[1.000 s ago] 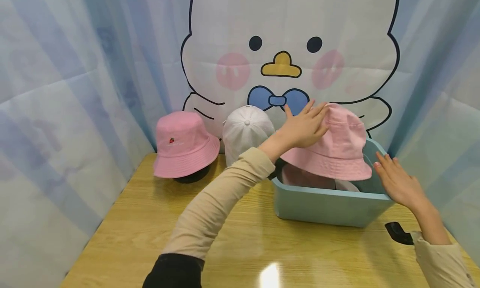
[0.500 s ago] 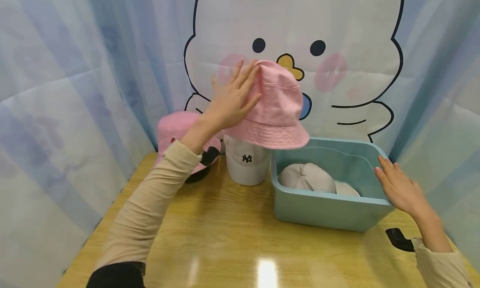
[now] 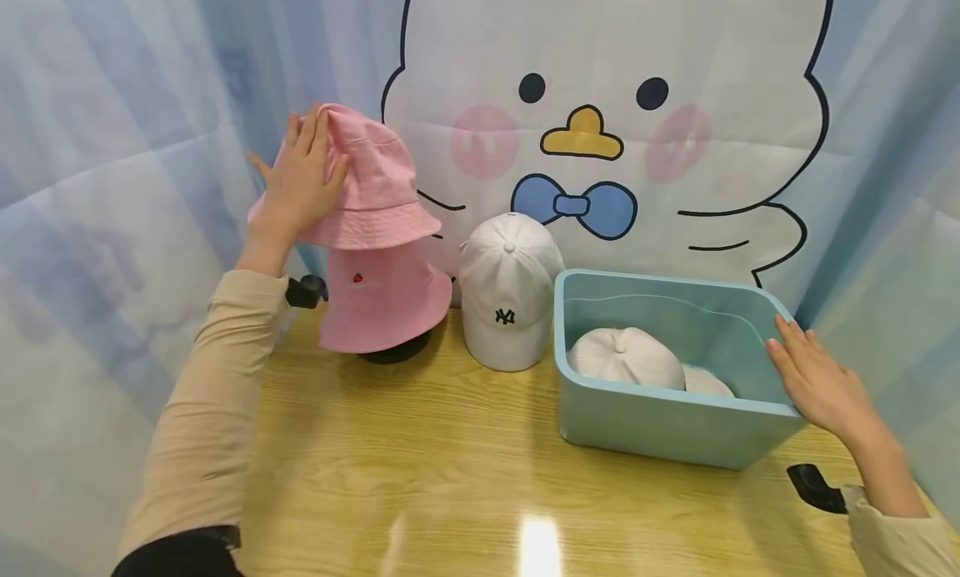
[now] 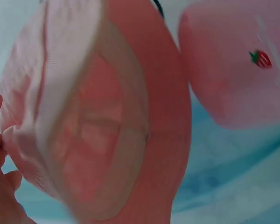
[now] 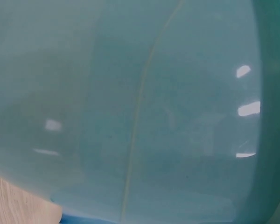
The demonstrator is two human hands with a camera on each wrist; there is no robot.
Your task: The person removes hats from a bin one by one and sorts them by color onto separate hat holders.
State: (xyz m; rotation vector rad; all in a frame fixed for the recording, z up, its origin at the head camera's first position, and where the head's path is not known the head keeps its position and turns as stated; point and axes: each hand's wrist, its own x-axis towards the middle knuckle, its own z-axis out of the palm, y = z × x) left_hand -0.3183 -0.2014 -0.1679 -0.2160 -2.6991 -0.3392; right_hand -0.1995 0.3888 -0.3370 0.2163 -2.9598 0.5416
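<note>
Up at the crown of a pink bucket hat, the left hand has a bit of the cloth nipped between its fingertips (the left wrist view shows the little fold), with some fingers looking pretty straight from above. That hat's in the air, brim down, and you can see right up inside it from the wrist. Its brim overlaps the top of a second pink hat, the one with a tiny strawberry on it; can't tell if the two touch. That lower one sits over something black on the wooden table.

Over on the other side, the right hand isn't grabbing anything that I can see, just resting with fairly straight fingers on the right rim of a blue bin. There's a pale cap lying in the bin. Between the bin and the pink hats stands a white cap, visor down. Behind it all hangs a blue-and-white curtain with a big cartoon bird.
</note>
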